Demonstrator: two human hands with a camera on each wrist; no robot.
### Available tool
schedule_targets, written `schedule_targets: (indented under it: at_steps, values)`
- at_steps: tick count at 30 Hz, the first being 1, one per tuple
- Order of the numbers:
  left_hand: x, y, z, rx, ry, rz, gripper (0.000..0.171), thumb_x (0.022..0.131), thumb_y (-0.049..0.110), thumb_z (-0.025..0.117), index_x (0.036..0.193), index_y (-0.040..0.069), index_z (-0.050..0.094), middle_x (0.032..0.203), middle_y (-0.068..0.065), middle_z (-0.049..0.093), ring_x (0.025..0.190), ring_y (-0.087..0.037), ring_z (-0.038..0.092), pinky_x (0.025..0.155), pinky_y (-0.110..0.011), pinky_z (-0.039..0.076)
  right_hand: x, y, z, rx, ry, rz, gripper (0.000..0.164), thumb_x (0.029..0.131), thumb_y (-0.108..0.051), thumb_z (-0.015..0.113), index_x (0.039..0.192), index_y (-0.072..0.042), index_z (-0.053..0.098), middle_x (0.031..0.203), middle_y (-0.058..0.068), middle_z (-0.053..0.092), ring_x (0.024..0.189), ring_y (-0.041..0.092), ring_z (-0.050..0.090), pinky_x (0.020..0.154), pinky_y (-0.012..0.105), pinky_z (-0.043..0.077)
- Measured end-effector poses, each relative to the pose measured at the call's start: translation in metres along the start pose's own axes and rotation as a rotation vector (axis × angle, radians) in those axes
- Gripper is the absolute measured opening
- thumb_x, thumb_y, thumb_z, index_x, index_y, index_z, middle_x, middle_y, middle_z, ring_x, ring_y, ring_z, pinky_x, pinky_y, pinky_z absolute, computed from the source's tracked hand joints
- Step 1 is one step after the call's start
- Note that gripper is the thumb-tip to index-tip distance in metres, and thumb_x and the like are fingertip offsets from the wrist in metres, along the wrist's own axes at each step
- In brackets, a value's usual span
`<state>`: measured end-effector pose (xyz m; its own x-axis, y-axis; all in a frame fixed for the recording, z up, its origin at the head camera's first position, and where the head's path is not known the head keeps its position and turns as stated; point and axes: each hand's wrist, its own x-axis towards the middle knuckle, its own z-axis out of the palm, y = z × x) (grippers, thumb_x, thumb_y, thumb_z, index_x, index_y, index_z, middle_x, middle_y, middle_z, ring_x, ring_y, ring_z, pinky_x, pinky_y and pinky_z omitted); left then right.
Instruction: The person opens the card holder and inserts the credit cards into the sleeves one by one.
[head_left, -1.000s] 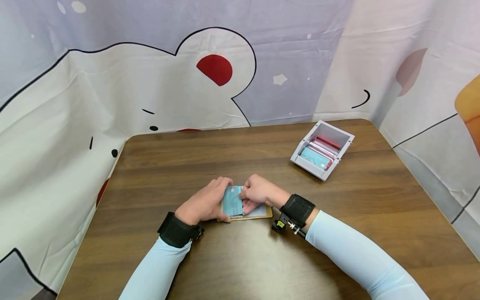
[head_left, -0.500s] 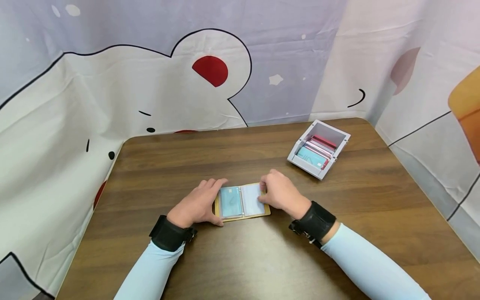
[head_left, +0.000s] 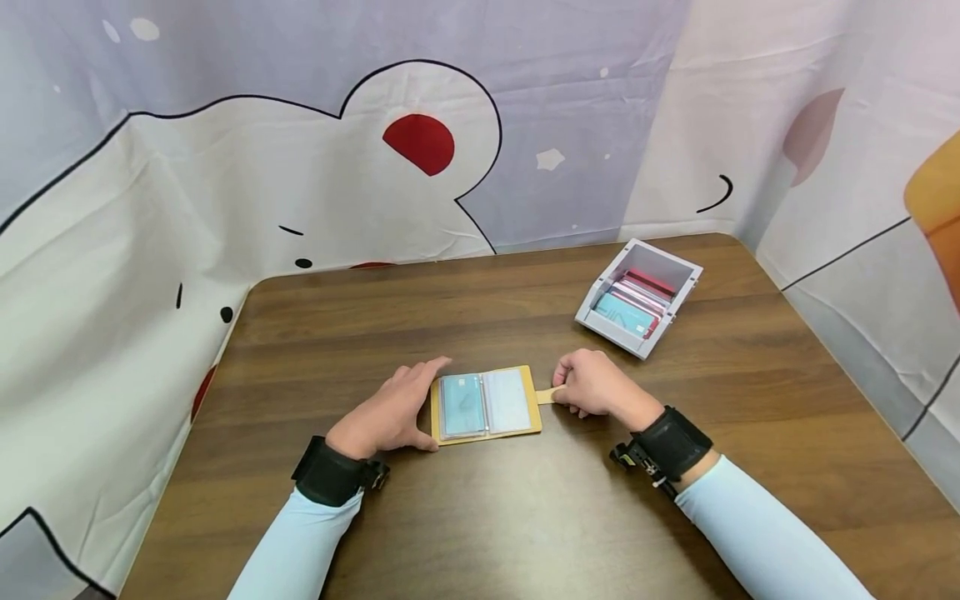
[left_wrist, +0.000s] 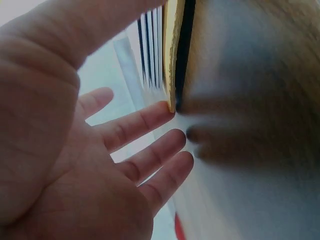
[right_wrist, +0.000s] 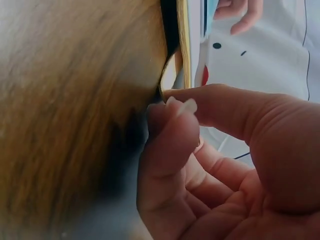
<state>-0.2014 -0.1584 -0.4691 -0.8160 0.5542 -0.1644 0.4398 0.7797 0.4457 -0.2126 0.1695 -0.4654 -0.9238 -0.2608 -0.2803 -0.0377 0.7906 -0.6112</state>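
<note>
A yellow card holder [head_left: 534, 408] lies spread open on the table in the head view. A light blue card [head_left: 462, 404] sits in its left side, and a pale clear sleeve [head_left: 507, 400] covers the right side. My left hand [head_left: 390, 412] rests along the holder's left edge, thumb and fingers spread. In the left wrist view, a fingertip meets the yellow cover [left_wrist: 173, 55], while the other fingers extend past it. With thumb and index finger, my right hand [head_left: 600, 385] pinches the end of the closure strap [head_left: 545, 396]. The strap bends from the cover in the right wrist view.
A grey box [head_left: 662, 268] holding several red, white and blue cards stands toward the back right of the wooden table [head_left: 360, 325]. A printed cloth [head_left: 300, 183] hangs behind the table's back edge.
My right hand has left the sleeves and moved right, and now pinches the strap, which sticks out to the right. My left hand stays by the left edge, its fingers more spread.
</note>
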Motion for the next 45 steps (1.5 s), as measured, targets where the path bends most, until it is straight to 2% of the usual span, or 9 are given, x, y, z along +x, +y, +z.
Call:
schedule_targets:
  at_steps: [5,9,16,20,26,30,33,39,45]
  values:
    - [-0.002,-0.001,-0.004,-0.029,-0.015,0.023,0.113,0.070,0.027,0.096,0.157,0.010,0.027,0.151,-0.010,0.046,0.129,-0.030,0.042,0.111,-0.052,0.038,0.001,0.005,0.001,0.081,-0.044,0.014,0.009,0.089,-0.008,0.074,0.084,-0.006,0.066,0.061,0.003,0.067,0.047,0.012,0.062,0.048,0.030,0.055]
    - [-0.001,0.001,-0.017,-0.074,-0.038,0.046,0.113,0.071,0.024,0.093,0.158,0.012,0.022,0.147,-0.011,0.045,0.129,-0.030,0.041,0.109,-0.051,0.040,0.001,0.008,0.002,0.148,-0.082,-0.020,0.008,0.090,-0.008,0.073,0.087,-0.004,0.067,0.062,0.004,0.067,0.048,0.012,0.061,0.050,0.031,0.055]
    - [0.016,0.022,-0.036,-0.173,-0.008,0.177,0.122,0.075,0.030,0.092,0.162,0.017,0.009,0.155,-0.013,0.036,0.137,-0.026,0.046,0.111,-0.045,0.045,0.004,0.007,0.005,0.230,-0.090,-0.099,0.010,0.090,-0.009,0.074,0.090,-0.002,0.067,0.063,0.002,0.066,0.049,0.011,0.061,0.052,0.033,0.056]
    - [0.036,0.038,-0.019,-0.163,0.056,0.266,0.122,0.076,0.039,0.091,0.163,0.014,0.010,0.151,-0.014,0.044,0.135,-0.025,0.049,0.112,-0.041,0.045,0.005,0.002,0.008,0.280,-0.099,-0.156,0.012,0.089,-0.009,0.075,0.091,-0.001,0.067,0.063,0.002,0.066,0.051,0.012,0.061,0.053,0.037,0.057]
    - [0.051,0.051,0.021,0.038,0.110,0.287,0.118,0.075,0.046,0.090,0.160,0.004,0.020,0.135,-0.009,0.060,0.114,-0.023,0.056,0.103,-0.038,0.049,0.011,-0.002,0.009,0.342,-0.172,-0.278,0.017,0.092,-0.013,0.077,0.097,0.001,0.068,0.075,0.014,0.071,0.058,0.015,0.065,0.057,0.039,0.059]
    - [0.052,0.052,0.022,0.072,0.135,0.284,0.120,0.072,0.046,0.091,0.160,0.004,0.021,0.137,-0.009,0.063,0.109,-0.022,0.057,0.099,-0.037,0.050,0.021,-0.006,0.005,0.330,-0.281,-0.392,0.018,0.095,-0.011,0.072,0.107,0.002,0.069,0.083,0.014,0.074,0.068,0.018,0.070,0.066,0.041,0.061]
    - [0.053,0.052,0.023,0.072,0.147,0.292,0.121,0.072,0.047,0.091,0.160,0.003,0.021,0.139,-0.008,0.063,0.109,-0.022,0.056,0.098,-0.036,0.050,0.030,-0.009,0.005,0.270,-0.304,-0.458,0.013,0.098,-0.012,0.069,0.105,-0.002,0.072,0.083,0.011,0.074,0.067,0.015,0.067,0.064,0.036,0.060]
    - [0.055,0.052,0.027,0.080,0.157,0.300,0.122,0.071,0.049,0.091,0.159,0.001,0.021,0.124,-0.005,0.067,0.100,-0.019,0.054,0.091,-0.033,0.050,0.039,-0.016,0.013,0.110,-0.212,-0.529,0.008,0.097,-0.015,0.071,0.095,-0.011,0.077,0.086,-0.002,0.071,0.074,0.004,0.058,0.069,0.021,0.050]
    - [0.054,0.053,0.027,0.101,0.170,0.296,0.120,0.070,0.050,0.091,0.158,0.001,0.025,0.123,-0.006,0.066,0.101,-0.020,0.054,0.093,-0.034,0.051,0.040,-0.016,0.019,0.095,-0.149,-0.532,0.004,0.093,-0.016,0.075,0.093,-0.012,0.078,0.089,-0.003,0.065,0.079,0.004,0.055,0.071,0.021,0.047]
